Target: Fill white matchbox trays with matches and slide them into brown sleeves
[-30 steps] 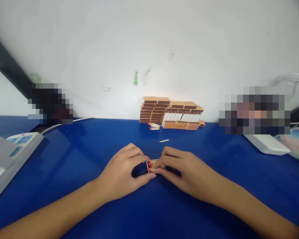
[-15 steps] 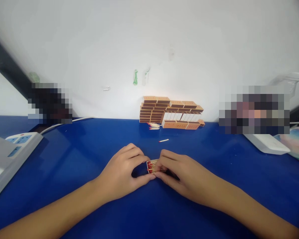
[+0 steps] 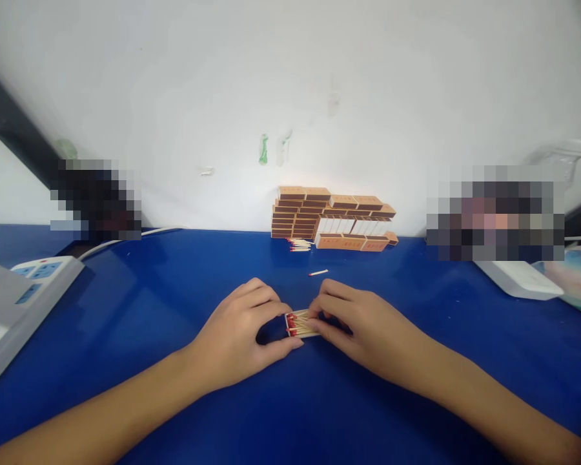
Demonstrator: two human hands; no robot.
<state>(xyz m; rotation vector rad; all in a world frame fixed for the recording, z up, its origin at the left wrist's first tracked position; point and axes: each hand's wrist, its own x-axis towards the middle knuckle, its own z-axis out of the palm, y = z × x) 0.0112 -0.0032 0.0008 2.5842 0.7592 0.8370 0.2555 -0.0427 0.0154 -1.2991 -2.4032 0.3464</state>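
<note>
An open matchbox tray (image 3: 304, 336) filled with red-tipped matches (image 3: 299, 322) lies on the blue table in front of me. My left hand (image 3: 249, 320) steadies its left end, with the thumb along the near side and the fingers at the far side. Over the tray's right part, my right hand (image 3: 343, 316) is closed, its thumb and fingertips pinching at the matches; these fingers hide that end. A single match (image 3: 318, 272) lies on the table beyond my hands.
Stacked matchboxes (image 3: 295, 219) stand against the white wall (image 3: 198, 97), with a small pile of loose matches (image 3: 300, 245) before them. A grey-and-white power strip (image 3: 43, 284) sits at left. At right are a white object (image 3: 523, 281) and blurred patches.
My right hand has shifted slightly up and right from the tray's near edge, so more of the matches and tray show. My left hand keeps its place.
</note>
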